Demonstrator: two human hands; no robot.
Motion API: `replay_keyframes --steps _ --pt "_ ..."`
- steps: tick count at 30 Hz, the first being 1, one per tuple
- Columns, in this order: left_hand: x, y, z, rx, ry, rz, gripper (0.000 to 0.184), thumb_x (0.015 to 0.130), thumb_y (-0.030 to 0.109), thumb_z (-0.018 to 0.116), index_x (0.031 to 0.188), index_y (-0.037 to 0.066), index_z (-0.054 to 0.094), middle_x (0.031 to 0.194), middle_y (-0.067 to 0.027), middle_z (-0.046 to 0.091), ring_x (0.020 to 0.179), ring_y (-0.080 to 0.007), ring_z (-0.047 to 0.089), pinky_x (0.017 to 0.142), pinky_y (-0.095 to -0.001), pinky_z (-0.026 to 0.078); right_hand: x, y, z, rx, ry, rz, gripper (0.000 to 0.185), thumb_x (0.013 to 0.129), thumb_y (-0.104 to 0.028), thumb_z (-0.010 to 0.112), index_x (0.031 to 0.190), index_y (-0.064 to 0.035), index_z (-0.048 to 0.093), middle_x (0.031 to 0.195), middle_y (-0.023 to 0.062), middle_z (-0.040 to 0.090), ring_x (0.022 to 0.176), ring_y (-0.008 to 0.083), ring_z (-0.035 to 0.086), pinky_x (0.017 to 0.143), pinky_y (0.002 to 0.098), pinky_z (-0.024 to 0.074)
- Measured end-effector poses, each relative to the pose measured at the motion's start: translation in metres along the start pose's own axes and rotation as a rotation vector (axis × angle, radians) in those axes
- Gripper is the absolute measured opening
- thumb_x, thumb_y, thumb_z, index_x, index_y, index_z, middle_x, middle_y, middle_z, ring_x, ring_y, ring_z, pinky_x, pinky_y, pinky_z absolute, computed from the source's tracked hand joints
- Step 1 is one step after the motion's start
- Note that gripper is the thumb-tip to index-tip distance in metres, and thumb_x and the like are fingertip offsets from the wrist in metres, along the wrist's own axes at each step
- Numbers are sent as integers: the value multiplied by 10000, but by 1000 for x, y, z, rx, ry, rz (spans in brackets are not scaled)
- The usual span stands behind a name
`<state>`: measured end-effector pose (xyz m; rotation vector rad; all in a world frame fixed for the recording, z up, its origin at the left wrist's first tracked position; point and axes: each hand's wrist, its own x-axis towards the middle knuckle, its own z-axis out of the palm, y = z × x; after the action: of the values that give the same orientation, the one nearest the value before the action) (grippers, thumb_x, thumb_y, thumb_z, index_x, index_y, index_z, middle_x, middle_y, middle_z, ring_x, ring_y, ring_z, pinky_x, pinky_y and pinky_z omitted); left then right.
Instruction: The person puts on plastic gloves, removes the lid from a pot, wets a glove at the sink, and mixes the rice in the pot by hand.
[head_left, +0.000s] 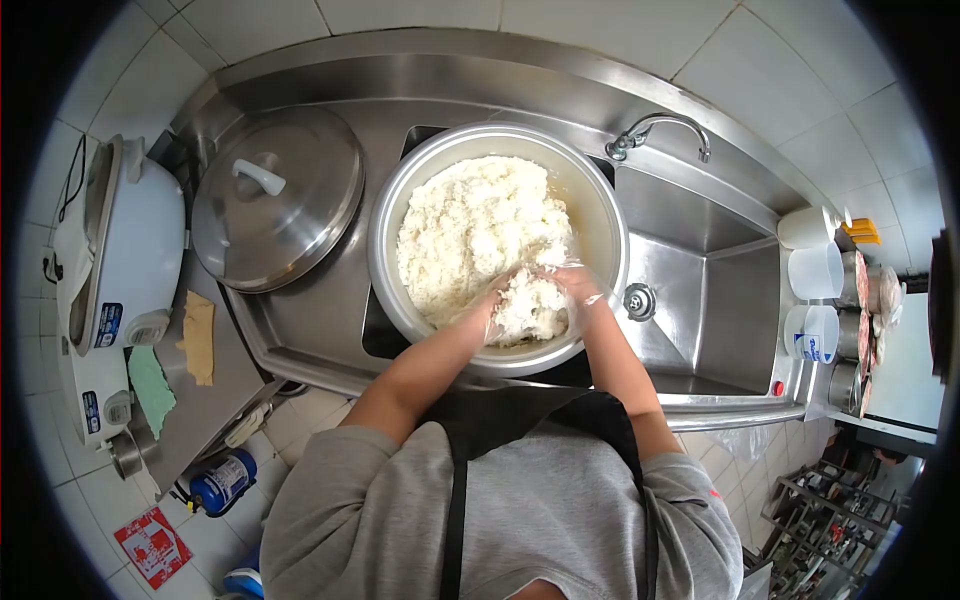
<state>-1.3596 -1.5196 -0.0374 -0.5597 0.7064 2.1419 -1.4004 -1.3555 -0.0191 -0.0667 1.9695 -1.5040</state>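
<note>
A large round metal pot (388, 225) stands over the steel sink, with a deep mass of white rice (465, 220) inside. Both hands wear thin clear plastic gloves and are down in the lower right part of the pot. My left hand (493, 298) is at the left side of a loose clump of rice (530, 305), its fingers partly sunk in the grains. On the clump's other side, my right hand (577, 287) curves inward near the pot's wall. Both hands cup the clump between them.
A round steel lid (280, 215) lies on the left drainboard. Right of the pot are a faucet (660, 125) and a sink basin (735, 300). White containers (815, 270) line the far right edge; rice cookers (145, 250) stand at the left.
</note>
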Motion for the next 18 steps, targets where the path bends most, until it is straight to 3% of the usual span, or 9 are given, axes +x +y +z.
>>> replay_keyframes --steps 3,7,9,10,13,14,17,18 --pt "9 6 -7 111 37 60 435 872 435 448 1063 65 575 1002 -74 621 973 -177 575 832 -323 473 2 -1 5 -21 175 -297 605 803 -383 594 1278 -53 414 1289 84 449 1171 210 406 1003 307 305" --pt "30 23 -14 285 56 178 436 872 437 444 1065 68 573 1000 -70 620 990 -176 567 843 -324 466 -22 -56 15 -279 357 -295 581 787 -318 623 1260 -44 425 1284 93 450 1177 238 399 1015 335 294" --pt "33 35 -11 349 35 217 437 872 438 442 1066 69 572 999 -69 619 999 -176 563 848 -324 463 -19 -51 18 -496 390 -318 572 770 -299 641 1239 -37 445 1274 114 453 1173 242 405 1012 337 294" --pt "-4 54 37 503 177 201 514 864 475 442 1150 60 541 1101 -90 589 1020 -180 555 840 -348 464 -15 -48 18 -606 405 -333 567 762 -290 650 1229 -33 456 1269 125 454 1170 244 407 1011 338 294" --pt "-21 66 47 449 118 198 642 835 535 465 1293 88 416 1289 -96 453 1173 -200 437 930 -370 395 -15 -36 13 -725 202 -275 545 774 -310 629 1214 -29 473 1241 148 472 1140 253 437 989 330 313" --pt "-46 76 57 414 -76 78 778 800 579 499 1379 115 265 1403 -83 298 1273 -217 299 1008 -380 298 -35 -61 24 -309 237 -218 517 791 -312 613 1200 -24 484 1193 154 508 1116 251 459 965 324 333" --pt "-47 80 61 744 96 69 811 776 589 532 1381 121 261 1409 -83 283 1289 -218 267 1036 -382 245 -40 -67 39 -125 288 42 446 802 -217 625 1173 -3 502 1109 117 579 1009 176 534 882 297 396" --pt "-54 79 66 744 153 58 829 755 556 587 1376 106 271 1413 -81 275 1304 -209 233 1053 -369 203 -43 -71 41 -57 320 17 437 802 -212 625 1163 5 505 1095 114 585 993 175 541 870 294 402"
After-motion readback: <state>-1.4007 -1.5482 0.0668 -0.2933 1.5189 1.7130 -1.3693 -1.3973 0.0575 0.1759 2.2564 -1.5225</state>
